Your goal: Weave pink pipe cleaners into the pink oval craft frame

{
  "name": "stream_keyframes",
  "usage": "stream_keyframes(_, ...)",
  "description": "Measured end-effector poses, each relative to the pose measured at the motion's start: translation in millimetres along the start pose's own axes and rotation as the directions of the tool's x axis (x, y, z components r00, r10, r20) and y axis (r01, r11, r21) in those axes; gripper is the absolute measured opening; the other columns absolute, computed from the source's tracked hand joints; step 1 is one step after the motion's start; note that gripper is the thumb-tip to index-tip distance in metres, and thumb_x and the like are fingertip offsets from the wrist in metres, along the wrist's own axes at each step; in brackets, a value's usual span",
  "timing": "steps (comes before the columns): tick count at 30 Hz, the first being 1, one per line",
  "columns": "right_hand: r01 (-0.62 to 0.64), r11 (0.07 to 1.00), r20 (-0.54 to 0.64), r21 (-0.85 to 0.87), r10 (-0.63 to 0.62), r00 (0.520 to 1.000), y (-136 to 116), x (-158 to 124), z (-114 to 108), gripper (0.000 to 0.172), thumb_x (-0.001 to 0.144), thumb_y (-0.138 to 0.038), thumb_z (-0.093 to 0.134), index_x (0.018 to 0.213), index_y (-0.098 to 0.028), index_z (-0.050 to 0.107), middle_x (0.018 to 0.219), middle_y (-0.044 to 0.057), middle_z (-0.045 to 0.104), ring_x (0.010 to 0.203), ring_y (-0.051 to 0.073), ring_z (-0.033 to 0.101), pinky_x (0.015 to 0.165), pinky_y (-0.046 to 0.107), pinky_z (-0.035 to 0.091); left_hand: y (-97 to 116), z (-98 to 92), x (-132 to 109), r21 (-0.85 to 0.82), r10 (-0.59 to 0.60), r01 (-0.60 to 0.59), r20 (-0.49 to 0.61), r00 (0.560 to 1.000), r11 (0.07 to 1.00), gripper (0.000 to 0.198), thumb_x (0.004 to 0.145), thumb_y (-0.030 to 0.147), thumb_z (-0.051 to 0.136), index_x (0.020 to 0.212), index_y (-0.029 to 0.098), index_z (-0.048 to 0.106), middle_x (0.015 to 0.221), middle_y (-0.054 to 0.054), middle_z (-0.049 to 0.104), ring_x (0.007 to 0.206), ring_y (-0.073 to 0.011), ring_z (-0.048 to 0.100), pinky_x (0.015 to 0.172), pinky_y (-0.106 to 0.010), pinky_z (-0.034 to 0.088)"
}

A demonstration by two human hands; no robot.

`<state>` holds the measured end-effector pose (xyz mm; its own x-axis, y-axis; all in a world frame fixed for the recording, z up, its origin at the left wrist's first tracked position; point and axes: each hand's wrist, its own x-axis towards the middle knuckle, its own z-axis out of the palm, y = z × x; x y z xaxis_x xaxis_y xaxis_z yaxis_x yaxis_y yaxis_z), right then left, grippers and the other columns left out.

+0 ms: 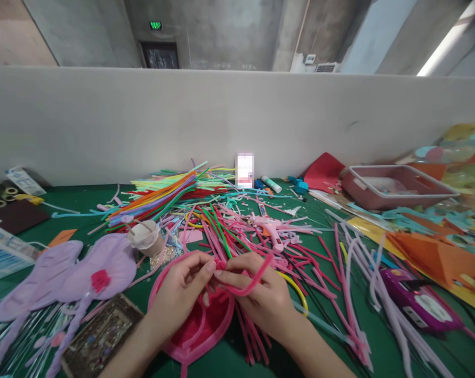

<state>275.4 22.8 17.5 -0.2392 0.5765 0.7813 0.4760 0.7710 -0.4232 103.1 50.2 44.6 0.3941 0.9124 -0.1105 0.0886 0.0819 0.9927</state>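
My left hand (188, 286) and my right hand (256, 291) meet at the centre, thumbs and fingertips pinched close together. Between them runs a pink pipe cleaner (247, 289), whose free end curves up past my right fingers. Under the hands lies a pink heart-shaped piece (209, 333) with a dark red inside and a thick fuzzy rim. My left forearm crosses its left part. What exactly the left fingertips pinch is partly hidden, but it looks like the same pink strand. Loose pink and red pipe cleaners (249, 336) lie just beside my right wrist.
Left are a lilac butterfly-shaped piece (72, 278), a small box of bits (103, 336) and a cup (146, 236). Behind lie bundled coloured pipe cleaners (162, 197) and a pink glue gun (274, 233). Right are a purple device (420, 302) and a pink bin (398, 197).
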Motion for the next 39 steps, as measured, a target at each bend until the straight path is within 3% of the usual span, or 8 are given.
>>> stream_keyframes(4, -0.12, 0.986, -0.014, 0.114, 0.123, 0.992, -0.2, 0.6, 0.4, 0.03, 0.089, -0.005, 0.055, 0.106, -0.026, 0.069, 0.094, 0.007, 0.062, 0.086, 0.016, 0.062, 0.072, 0.028, 0.053, -2.6, 2.7, -0.9, 0.069, 0.028, -0.029, 0.012, 1.0, 0.997, 0.033, 0.087, 0.049, 0.053, 0.078, 0.018, 0.057, 0.063, 0.005, 0.053, 0.047, -0.0087, 0.047, 0.047, -0.02, 0.04)
stream_keyframes(7, -0.203, 0.969, -0.047, 0.141, 0.212, 0.976, -0.3, 1.3, 1.5, 0.022, 0.089, -0.009, 0.058, 0.099, -0.025, 0.07, 0.093, 0.006, 0.061, 0.084, 0.016, 0.062, 0.071, 0.027, 0.053, -3.2, 4.0, -2.8, 0.248, 0.126, -0.116, -0.024, 0.992, 0.962, 0.031, 0.09, 0.046, 0.049, 0.078, 0.019, 0.057, 0.064, 0.004, 0.053, 0.053, -0.0115, 0.049, 0.049, -0.022, 0.039)
stream_keyframes(12, -0.113, 0.994, -0.051, 0.001, 0.113, 0.992, 3.6, 0.4, 4.7, 0.015, 0.089, -0.009, 0.06, 0.093, -0.021, 0.067, 0.09, 0.008, 0.064, 0.083, 0.018, 0.059, 0.07, 0.03, 0.051, -7.5, 5.0, -4.9, 0.611, 0.306, -0.234, -0.014, 0.952, 0.756, 0.025, 0.094, 0.032, 0.042, 0.077, 0.02, 0.057, 0.07, 0.001, 0.06, 0.061, -0.0156, 0.056, 0.056, -0.025, 0.04)
stream_keyframes(16, -0.104, 0.994, 0.017, -0.019, 0.105, 0.994, 8.7, -1.6, 5.2, 0.016, 0.09, -0.008, 0.056, 0.092, -0.02, 0.065, 0.092, 0.008, 0.064, 0.084, 0.018, 0.057, 0.071, 0.03, 0.049, -10.8, 4.7, -4.7, 0.732, 0.406, -0.302, 0.039, 0.913, 0.61, 0.023, 0.092, 0.024, 0.041, 0.076, 0.02, 0.057, 0.07, -0.001, 0.062, 0.063, -0.0176, 0.058, 0.059, -0.028, 0.04)
stream_keyframes(23, -0.307, 0.946, -0.06, 0.103, 0.314, 0.947, 4.1, 3.1, 3.4, 0.009, 0.09, -0.018, 0.06, 0.081, -0.021, 0.062, 0.081, 0.004, 0.062, 0.077, 0.017, 0.059, 0.068, 0.028, 0.049, -9.4, 1.9, -5.0, 0.414, 0.221, -0.203, 0.005, 0.975, 0.887, 0.022, 0.093, 0.039, 0.05, 0.097, 0.022, 0.064, 0.093, -0.003, 0.069, 0.081, -0.0186, 0.065, 0.068, -0.025, 0.048)
stream_keyframes(26, -0.375, 0.915, -0.04, 0.15, 0.385, 0.922, 0.0, 4.7, 5.4, 0.014, 0.091, -0.021, 0.057, 0.078, -0.02, 0.06, 0.079, 0.003, 0.062, 0.075, 0.017, 0.059, 0.067, 0.028, 0.048, -11.5, 2.0, -3.1, 0.377, 0.218, -0.202, 0.0, 0.976, 0.904, 0.019, 0.089, 0.037, 0.057, 0.097, 0.022, 0.065, 0.096, -0.003, 0.069, 0.081, -0.0187, 0.064, 0.07, -0.026, 0.049)
stream_keyframes(31, -0.463, 0.867, -0.002, 0.185, 0.471, 0.882, -2.1, 4.5, 10.6, 0.018, 0.091, -0.023, 0.055, 0.074, -0.019, 0.058, 0.074, 0.002, 0.06, 0.069, 0.015, 0.056, 0.062, 0.026, 0.044, -12.0, 3.0, -2.4, 0.36, 0.224, -0.204, -0.015, 0.974, 0.91, 0.018, 0.088, 0.036, 0.058, 0.085, 0.02, 0.066, 0.082, -0.001, 0.068, 0.07, -0.0167, 0.062, 0.064, -0.024, 0.046)
stream_keyframes(39, -0.661, 0.668, 0.073, 0.342, 0.682, 0.728, 0.9, 4.5, 16.4, 0.02, 0.087, -0.034, 0.06, 0.078, -0.017, 0.062, 0.072, 0.002, 0.062, 0.066, 0.015, 0.058, 0.061, 0.025, 0.047, -12.9, 9.2, 2.8, 0.159, 0.176, -0.157, -0.112, 0.978, 0.975, 0.02, 0.083, 0.036, 0.062, 0.083, 0.017, 0.065, 0.079, -0.001, 0.066, 0.073, -0.0169, 0.061, 0.067, -0.025, 0.047)
